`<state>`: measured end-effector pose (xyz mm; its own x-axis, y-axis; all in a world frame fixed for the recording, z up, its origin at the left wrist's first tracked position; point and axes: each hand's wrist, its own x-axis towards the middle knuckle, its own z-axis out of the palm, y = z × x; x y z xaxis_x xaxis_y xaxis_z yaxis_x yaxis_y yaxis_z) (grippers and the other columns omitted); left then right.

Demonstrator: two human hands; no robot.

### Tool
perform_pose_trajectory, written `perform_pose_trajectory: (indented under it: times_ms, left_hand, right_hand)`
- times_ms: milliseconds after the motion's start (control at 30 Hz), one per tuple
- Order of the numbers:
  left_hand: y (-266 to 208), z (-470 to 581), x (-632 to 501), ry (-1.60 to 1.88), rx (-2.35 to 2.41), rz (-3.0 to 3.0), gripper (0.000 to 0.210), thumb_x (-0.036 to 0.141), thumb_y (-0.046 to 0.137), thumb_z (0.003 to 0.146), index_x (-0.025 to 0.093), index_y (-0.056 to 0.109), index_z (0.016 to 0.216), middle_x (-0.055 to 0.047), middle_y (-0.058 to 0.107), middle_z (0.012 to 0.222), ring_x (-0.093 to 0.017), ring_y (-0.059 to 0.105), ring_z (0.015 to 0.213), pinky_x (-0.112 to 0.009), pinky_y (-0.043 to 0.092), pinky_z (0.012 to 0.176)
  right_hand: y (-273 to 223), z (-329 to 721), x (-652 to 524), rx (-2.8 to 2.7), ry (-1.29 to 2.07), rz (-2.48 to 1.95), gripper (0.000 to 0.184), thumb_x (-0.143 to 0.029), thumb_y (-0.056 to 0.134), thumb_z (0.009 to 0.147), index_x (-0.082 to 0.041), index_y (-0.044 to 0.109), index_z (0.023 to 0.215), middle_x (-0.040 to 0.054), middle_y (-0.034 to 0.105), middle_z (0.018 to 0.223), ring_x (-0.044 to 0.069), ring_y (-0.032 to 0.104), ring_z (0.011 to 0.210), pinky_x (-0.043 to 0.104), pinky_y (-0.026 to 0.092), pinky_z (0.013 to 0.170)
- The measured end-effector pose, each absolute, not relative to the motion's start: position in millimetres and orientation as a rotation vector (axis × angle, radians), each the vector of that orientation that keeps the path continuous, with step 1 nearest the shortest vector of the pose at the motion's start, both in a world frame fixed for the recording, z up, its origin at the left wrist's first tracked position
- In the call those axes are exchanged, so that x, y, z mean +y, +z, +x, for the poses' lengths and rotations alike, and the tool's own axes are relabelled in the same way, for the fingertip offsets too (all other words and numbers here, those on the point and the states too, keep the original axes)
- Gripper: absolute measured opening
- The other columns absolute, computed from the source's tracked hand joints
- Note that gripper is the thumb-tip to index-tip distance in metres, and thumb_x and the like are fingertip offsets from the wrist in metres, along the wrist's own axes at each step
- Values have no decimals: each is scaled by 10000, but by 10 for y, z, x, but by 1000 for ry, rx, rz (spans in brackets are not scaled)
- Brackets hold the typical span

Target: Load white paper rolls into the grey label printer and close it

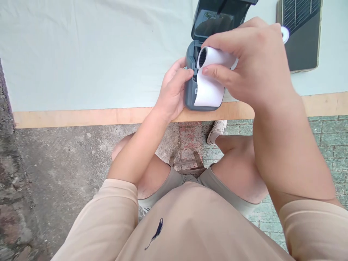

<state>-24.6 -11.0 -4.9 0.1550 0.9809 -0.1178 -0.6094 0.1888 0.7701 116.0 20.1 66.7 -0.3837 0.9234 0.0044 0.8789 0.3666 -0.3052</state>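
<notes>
A dark grey label printer (189, 98) rests near the front edge of the table, its dark see-through lid (214, 20) swung up at the far side. My left hand (175, 85) grips the printer's left side, the thumb on its rim by the opening. Pinched between thumb and fingers of my right hand (250, 61) is a white paper roll (217, 56), held at the opening. A loose strip of its paper (209, 90) hangs over the printer's front. My right fingers hide the far end of the roll.
Pale cloth (95, 54) covers the table, which has a bare wooden front edge (81, 116). A flat dark panel (303, 36) with a lined upper part lies at the right. A small white disc (285, 34) shows behind my right hand. Beneath me is a wooden stool (187, 165).
</notes>
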Motion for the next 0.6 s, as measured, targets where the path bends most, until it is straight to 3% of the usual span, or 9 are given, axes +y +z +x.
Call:
perform_pose_trajectory:
  times_ms: [133, 300, 467, 600]
  left_hand:
    - [-65, -250, -103, 1247, 746, 625, 109, 258, 527, 807, 235, 580, 900, -7, 585, 785, -176, 591, 850, -293, 437, 788]
    - [-33, -248, -121, 1274, 747, 665, 142, 257, 481, 821, 211, 579, 914, 2, 558, 738, -181, 614, 879, -273, 448, 744]
    - [-17, -258, -129, 1269, 708, 659, 119, 332, 538, 804, 238, 595, 851, -23, 613, 787, -217, 614, 971, -315, 476, 829]
    - [-39, -265, -126, 1238, 733, 702, 207, 216, 633, 733, 266, 575, 925, -1, 626, 810, -214, 622, 978, -316, 496, 822]
  right_hand:
    - [617, 1172, 195, -2464, 375, -1629, 303, -423, 628, 766, -303, 633, 1044, 17, 650, 1008, 313, 512, 1111, 532, 360, 939]
    - [639, 1277, 187, -2328, 288, -1331, 249, -352, 597, 779, -185, 629, 961, 28, 647, 993, 184, 582, 953, 366, 440, 906]
    - [602, 1342, 147, -2592, 494, -1251, 171, -369, 674, 715, -249, 597, 809, -25, 628, 814, 226, 543, 965, 455, 396, 917]
    - [606, 1374, 126, -2470, 379, -1190, 178, -379, 605, 773, -219, 598, 851, 6, 615, 868, 227, 531, 989, 456, 380, 928]
